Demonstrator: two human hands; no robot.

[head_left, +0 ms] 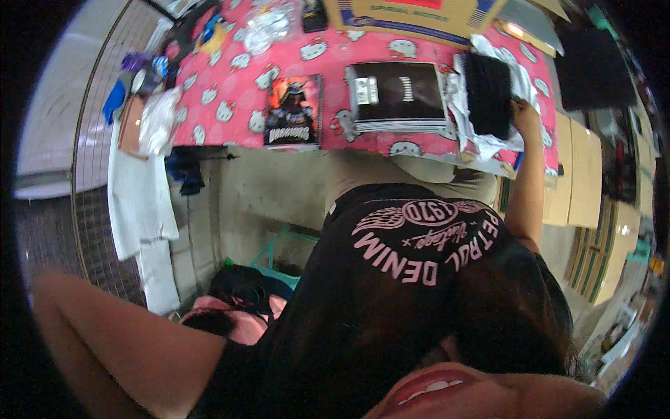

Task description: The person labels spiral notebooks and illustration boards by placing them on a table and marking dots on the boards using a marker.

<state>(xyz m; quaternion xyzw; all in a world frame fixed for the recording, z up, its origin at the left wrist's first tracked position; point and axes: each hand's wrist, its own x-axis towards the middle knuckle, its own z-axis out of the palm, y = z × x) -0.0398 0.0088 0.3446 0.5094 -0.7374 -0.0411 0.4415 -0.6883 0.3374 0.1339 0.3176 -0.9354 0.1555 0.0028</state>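
Note:
My right hand [523,115] reaches to the table's right side, its fingers closed on the edge of a folded black cloth [488,94]. That cloth lies on crumpled white material [459,98], which could be cloth or plastic. Just left of it rests a stack of black-covered notebooks [401,91] with white page edges towards me. Further left, a single spiral notebook [294,112] with a red and black picture cover lies near the front edge. My left arm bends out at the lower left, and its hand is outside the picture.
A pink patterned cloth covers the table [227,84]. At the back stand a cardboard box [419,19] and clear plastic wrap [269,26]. A white plastic bag [159,122] sits at the left corner, beside a wire mesh panel [98,133]. Cartons [583,167] stand at right.

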